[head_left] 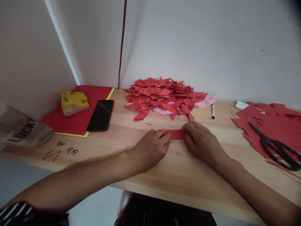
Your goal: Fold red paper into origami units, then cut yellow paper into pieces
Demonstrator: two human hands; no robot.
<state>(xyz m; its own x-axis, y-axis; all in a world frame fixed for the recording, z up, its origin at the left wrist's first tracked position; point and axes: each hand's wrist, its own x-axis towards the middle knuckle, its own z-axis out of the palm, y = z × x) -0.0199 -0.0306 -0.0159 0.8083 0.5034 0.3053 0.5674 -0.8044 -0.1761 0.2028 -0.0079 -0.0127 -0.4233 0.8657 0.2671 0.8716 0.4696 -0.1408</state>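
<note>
A narrow folded strip of red paper (176,134) lies on the wooden table in front of me, between my two hands. My left hand (154,147) grips its left end with fingers curled in. At the other end, the thumb and fingers of my right hand (199,138) pinch the paper; the fingertips partly cover it. Just beyond the hands rises a heap of folded red paper pieces (160,94), with some pink ones at its lower edges. Small red scraps are scattered between the heap and the strip.
Black-handled scissors (275,146) rest on red paper sheets (282,122) at the right. A marker (213,111) lies near the wall. To the left are a phone (100,115), a yellow packet (74,103), red sheets (68,125) and a clear bag marked LUCKY (25,128).
</note>
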